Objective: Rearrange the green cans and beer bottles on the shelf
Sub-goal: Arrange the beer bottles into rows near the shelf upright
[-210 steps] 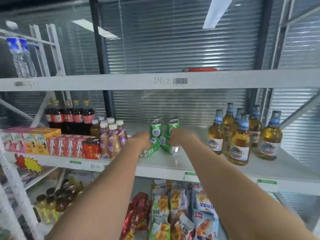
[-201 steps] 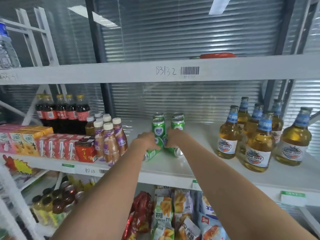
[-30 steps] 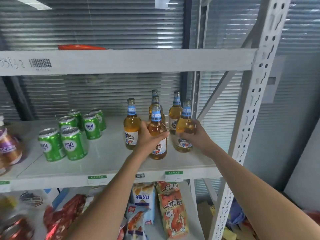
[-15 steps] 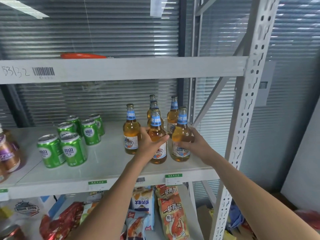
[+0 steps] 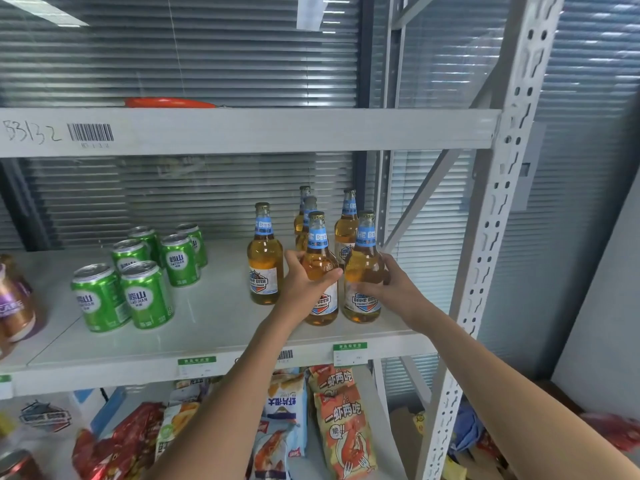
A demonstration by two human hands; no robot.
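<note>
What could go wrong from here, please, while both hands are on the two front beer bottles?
1. The left hand and right hand hold front bottles nearly touching; they may clink.
2. More bottles stand close behind, so a push back could topple them.
3. Both front bottles stand near the shelf edge; pulled forward, one might fall.

2 bare forearms, left hand (image 5: pixel 304 282) and right hand (image 5: pixel 393 289), no sleeves visible.

Snack bags (image 5: pixel 341 420) with a shrimp picture crowd the lower level. A brown, purple-labelled drink bottle (image 5: pixel 14 299) stands far left. A flat red object (image 5: pixel 169 102) lies up top.
</note>
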